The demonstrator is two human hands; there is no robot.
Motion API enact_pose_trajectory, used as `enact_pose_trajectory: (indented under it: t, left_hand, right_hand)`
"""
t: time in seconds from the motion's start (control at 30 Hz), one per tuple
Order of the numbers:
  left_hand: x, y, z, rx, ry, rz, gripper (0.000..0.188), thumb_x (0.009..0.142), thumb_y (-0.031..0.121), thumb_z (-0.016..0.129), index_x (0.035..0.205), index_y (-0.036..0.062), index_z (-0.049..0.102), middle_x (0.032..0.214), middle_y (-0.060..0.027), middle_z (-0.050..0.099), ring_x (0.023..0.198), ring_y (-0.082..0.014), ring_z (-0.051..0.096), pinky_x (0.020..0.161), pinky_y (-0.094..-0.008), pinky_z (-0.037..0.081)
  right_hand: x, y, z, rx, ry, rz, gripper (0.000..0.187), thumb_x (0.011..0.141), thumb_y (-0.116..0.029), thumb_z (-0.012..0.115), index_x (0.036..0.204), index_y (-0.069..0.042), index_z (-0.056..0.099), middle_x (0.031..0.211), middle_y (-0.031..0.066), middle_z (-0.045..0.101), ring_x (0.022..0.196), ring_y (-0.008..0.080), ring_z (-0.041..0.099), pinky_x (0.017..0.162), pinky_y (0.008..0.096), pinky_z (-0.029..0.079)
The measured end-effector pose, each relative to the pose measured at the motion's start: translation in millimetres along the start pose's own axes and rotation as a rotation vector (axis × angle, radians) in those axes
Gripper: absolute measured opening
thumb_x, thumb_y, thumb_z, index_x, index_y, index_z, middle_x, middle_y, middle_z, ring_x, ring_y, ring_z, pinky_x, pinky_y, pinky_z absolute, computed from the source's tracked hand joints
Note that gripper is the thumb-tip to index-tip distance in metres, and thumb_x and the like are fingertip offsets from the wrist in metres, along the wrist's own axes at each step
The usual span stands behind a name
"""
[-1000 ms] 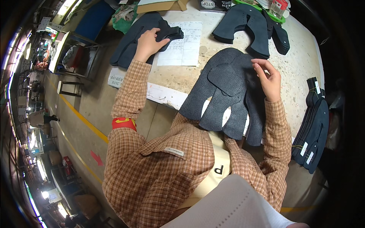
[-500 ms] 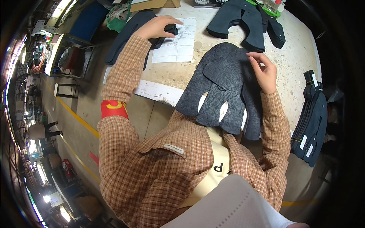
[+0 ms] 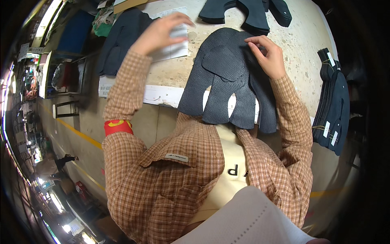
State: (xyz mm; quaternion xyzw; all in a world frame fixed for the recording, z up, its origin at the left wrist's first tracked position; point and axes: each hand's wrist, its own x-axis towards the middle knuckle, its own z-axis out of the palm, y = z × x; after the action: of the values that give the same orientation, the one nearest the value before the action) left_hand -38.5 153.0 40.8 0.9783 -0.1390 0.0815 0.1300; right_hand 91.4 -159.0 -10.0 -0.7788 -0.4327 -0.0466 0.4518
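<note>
A black grained-leather glove piece (image 3: 221, 95), with finger-shaped strips pointing toward me, lies at the table's near edge and overhangs it. A rounded leather flap (image 3: 223, 61) lies on its upper part. My right hand (image 3: 268, 55) is at its upper right, thumb and forefinger tips close together over the leather; whatever is between them is too small to make out. My left hand (image 3: 164, 34) hovers above a white paper sheet (image 3: 174, 49), fingers stretched and apart, holding nothing. Beside it lies a stack of dark cut pieces (image 3: 120, 44).
More dark cut pieces (image 3: 256, 20) sit at the far side of the table (image 3: 300, 61). Tied bundles of dark pieces (image 3: 335, 105) with white tags are at the right. A cardboard box (image 3: 126, 5) stands at the far left, near green cloth (image 3: 101, 26).
My left hand has come away from the dark stack, toward the glove piece and me. My right hand keeps its place at the leather. The whole view has shifted.
</note>
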Motion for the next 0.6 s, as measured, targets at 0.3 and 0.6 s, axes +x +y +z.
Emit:
enact_pose_trajectory:
  t: [0.3,0.6]
  left_hand:
    - [-11.4,78.6,40.1,0.021,-0.131,0.078,0.039,0.075,0.019,0.069,0.112,0.0097,0.066,0.111,-0.0064,0.066,0.095,-0.0259,0.065,0.085,-0.0346,0.053]
    - [13.3,67.5,-6.7,-0.802,0.362,-0.075,0.017,0.088,0.012,0.064,0.099,-0.0017,0.064,0.093,-0.0058,0.07,0.083,-0.0089,0.065,0.076,-0.0253,0.053]
  right_hand:
    - [0.4,-0.7,0.5,-0.017,-0.064,0.022,0.014,0.087,-0.013,0.065,0.097,-0.007,0.071,0.086,0.0049,0.067,0.069,0.0155,0.065,0.062,0.0252,0.052]
    - [-4.1,-32.4,36.3,-0.174,-0.292,-0.225,0.026,0.088,-0.026,0.062,0.103,-0.005,0.066,0.092,0.0094,0.062,0.09,0.0226,0.063,0.077,0.0352,0.054]
